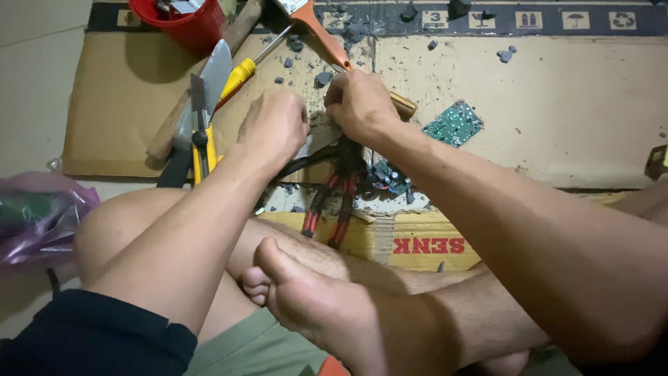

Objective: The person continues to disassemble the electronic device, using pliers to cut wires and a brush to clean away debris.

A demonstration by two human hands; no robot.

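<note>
1. The metal piece (pixel 321 139) was a flat, pale part pinched between my two hands, just above the cardboard (pixel 125 104) on the floor and right in front of my crossed legs.
2. My left hand (pixel 275 125) was closed into a fist on its near end; the fingers were curled tight, though what exactly they pressed was hidden under the knuckles.
3. My right hand (pixel 358 104) was closed too, its fingers gripping the far end together with what looked like a wooden handle (pixel 403 106) that stuck out past the thumb.
4. Below the hands hung dark cables, and a pair of red-handled pliers (pixel 327 212) lay beneath them, touching the cardboard edge.
5. A small dark board (pixel 390 177) with parts on it lay just beside the pliers; a green circuit board (pixel 452 124) lay apart to the right.
6. I judged the work to be well under way: grey crumbs and chunks were scattered over the cardboard, and one board already lay free.
7. The piece in my hands was not yet free of the cables, so that seemed to be left.
8. To the left lay a yellow screwdriver (pixel 240 75), yellow snips (pixel 200 143), a trowel (pixel 212 73) and a red bucket (pixel 184 24), all untouched.
</note>
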